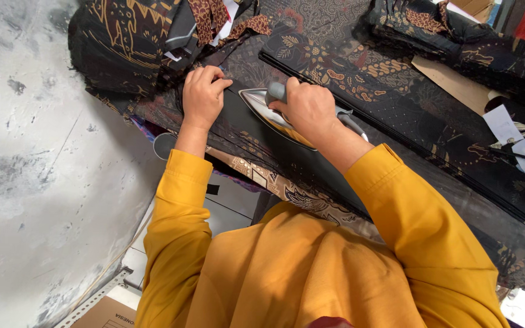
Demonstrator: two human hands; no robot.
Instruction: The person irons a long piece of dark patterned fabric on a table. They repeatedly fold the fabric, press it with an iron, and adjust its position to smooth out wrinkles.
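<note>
At frame centre, the right hand (pixel 308 108) grips a grey-handled metal iron (pixel 274 109); the left hand (pixel 203 97), fingers curled, presses dark patterned batik cloth (pixel 360 79).

Your iron (pixel 274 112) sits on the cloth (pixel 396 115) on the desk; folded pile (pixel 123 42) lies left of it.

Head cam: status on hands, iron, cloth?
Right hand gripping iron handle, soleplate on dark patterned cloth. Left hand, fingers curled, pressing cloth beside iron tip. Folded fabric pile close ahead.
</note>
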